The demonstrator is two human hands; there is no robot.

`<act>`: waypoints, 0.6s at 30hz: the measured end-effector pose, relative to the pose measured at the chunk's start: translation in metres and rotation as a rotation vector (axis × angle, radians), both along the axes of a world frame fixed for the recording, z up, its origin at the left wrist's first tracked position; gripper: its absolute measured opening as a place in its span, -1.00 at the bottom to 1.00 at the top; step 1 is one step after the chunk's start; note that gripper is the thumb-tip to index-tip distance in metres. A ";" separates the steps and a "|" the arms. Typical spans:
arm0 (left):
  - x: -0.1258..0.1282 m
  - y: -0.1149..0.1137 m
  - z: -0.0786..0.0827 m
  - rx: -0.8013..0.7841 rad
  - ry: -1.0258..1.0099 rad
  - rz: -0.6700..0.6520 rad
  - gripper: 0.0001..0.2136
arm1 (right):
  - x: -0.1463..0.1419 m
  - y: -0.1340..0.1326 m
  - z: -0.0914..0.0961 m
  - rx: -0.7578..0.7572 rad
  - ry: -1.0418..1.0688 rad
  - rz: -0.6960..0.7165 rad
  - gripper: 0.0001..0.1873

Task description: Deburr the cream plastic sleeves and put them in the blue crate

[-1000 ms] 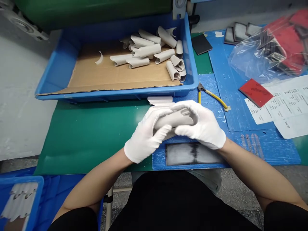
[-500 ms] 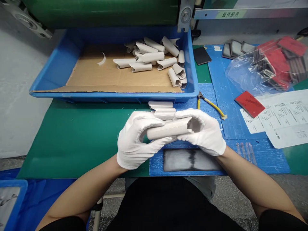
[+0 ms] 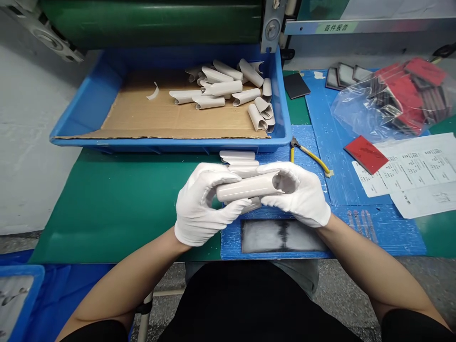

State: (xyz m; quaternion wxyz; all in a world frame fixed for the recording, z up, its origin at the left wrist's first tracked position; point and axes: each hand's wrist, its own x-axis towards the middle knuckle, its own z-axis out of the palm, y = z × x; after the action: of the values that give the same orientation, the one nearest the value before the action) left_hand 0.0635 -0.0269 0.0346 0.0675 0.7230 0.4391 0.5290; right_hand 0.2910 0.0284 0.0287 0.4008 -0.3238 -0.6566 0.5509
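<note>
Between my gloved hands, above the table, is a glossy off-white plastic tube (image 3: 245, 186) with a cut-out at its right end. My left hand (image 3: 205, 204) grips its left end, thumb below and fingers above. Around the right end, my right hand (image 3: 297, 192) is closed, its fingers along the top and the thumb beneath. Just behind the hands lie more white tube pieces (image 3: 238, 156) on the table, and another piece shows partly under the held one. In front of them is a worn grey-black abrasive pad (image 3: 281, 236) on a blue board.
A blue bin (image 3: 171, 142) at the back holds several white tubes on cardboard. Yellow-handled nippers (image 3: 309, 156) lie to the right. Beyond them are a red pad (image 3: 366, 154), printed papers (image 3: 409, 166) and a clear bag of red pads (image 3: 402, 95). A green roller (image 3: 153, 23) hangs above the bin.
Both hands keep hold of the tube, which has turned slightly so its surface now looks smooth and shiny. The camera view has shifted a little.
</note>
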 end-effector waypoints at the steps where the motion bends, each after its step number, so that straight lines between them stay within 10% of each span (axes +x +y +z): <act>1: -0.002 0.001 0.000 0.013 0.019 0.013 -0.61 | 0.000 0.001 -0.001 0.022 -0.011 -0.005 -0.46; 11: -0.030 0.034 -0.009 -0.078 0.220 0.192 -0.83 | 0.026 0.035 0.012 0.341 -0.154 -0.549 -0.73; 18: -0.029 0.045 -0.024 -0.113 0.327 0.151 -0.83 | 0.040 0.056 0.017 0.365 -1.039 -0.588 -0.37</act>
State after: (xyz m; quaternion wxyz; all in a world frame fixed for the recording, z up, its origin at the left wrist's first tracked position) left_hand 0.0346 0.0177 0.0102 -0.0044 0.7594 0.5263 0.3826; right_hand 0.3310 0.0844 0.0456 0.2127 -0.6431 -0.7326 0.0671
